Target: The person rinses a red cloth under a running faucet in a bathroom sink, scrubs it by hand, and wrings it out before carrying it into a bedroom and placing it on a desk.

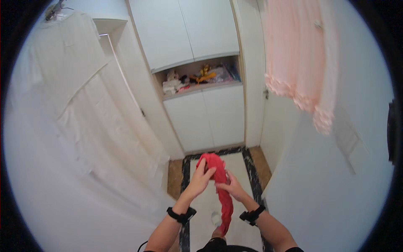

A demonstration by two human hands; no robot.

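Note:
A red piece of cloth point(226, 206) hangs in front of me, bunched at the top and trailing down in a narrow twisted strip toward my legs. My left hand point(203, 175) grips its bunched upper part from the left, thumb across the fabric. On the other side my right hand point(231, 185) holds the same cloth slightly lower, with its fingers curled around the edge. Some of the right fingers are hidden by the fabric. Each wrist wears a black strap. What kind of cloth item it is, I cannot make out.
Ahead stands a white built-in cabinet point(187, 119) with an open shelf point(197, 87) of mixed items. White curtain-like fabric point(96, 96) hangs at left, pink ruffled fabric point(300, 54) at right beside a door point(275, 122). The pale tiled floor point(201, 227) has a dark border.

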